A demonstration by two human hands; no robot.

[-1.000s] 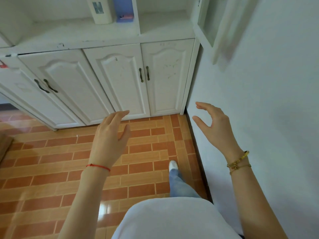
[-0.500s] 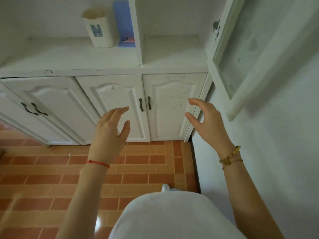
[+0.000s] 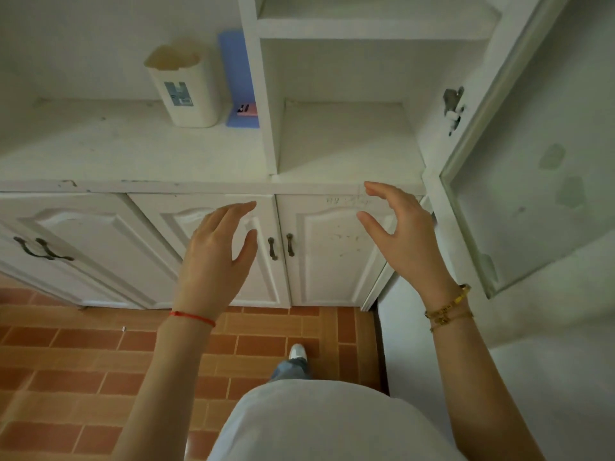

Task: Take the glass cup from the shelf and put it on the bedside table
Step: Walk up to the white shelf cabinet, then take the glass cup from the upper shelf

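While standing on the tiled floor (image 3: 83, 354), the person is holding both hands out, each empty. The left hand (image 3: 213, 261) is hanging before the cabinet doors (image 3: 233, 247) with fingers loosely spread. The right hand (image 3: 402, 241) is curving thumb and fingers apart, gripping nothing, just below the shelf (image 3: 346, 144). Farther back a white container (image 3: 184, 88) is standing beside a blue box (image 3: 238, 78). A glass door (image 3: 532, 161) is hanging open at right. No glass cup is showing anywhere.

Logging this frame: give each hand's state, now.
Left hand: open, holding nothing.
Right hand: open, fingers curled, holding nothing.
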